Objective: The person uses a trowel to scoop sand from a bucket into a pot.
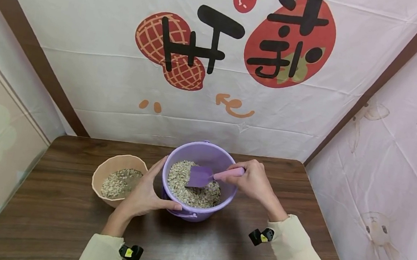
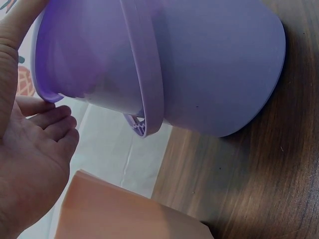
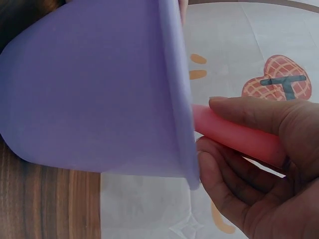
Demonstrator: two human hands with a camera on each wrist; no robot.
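A purple bucket [image 1: 199, 214] stands on the table with grain-like flakes [image 1: 195, 195] inside. My left hand [image 1: 143, 195] holds its rim from the left, thumb at the near edge and fingers along the side; the left wrist view shows the fingertips against the rim. With my right hand [image 1: 251, 177] I grip the pink handle [image 3: 239, 137] of a toy shovel, whose purple blade [image 1: 200, 177] lies over the flakes. From the right wrist, the bucket wall [image 3: 99, 99] hides the blade. Left of the bucket sits a peach-coloured bowl [image 1: 100, 171] holding similar flakes.
The brown wooden table [image 1: 194, 257] carries both containers. The bucket's handle [image 2: 144, 74] hangs down around its side. Behind the table hangs a printed white cloth [image 1: 192, 132], with more cloth [image 1: 364, 186] on the right side.
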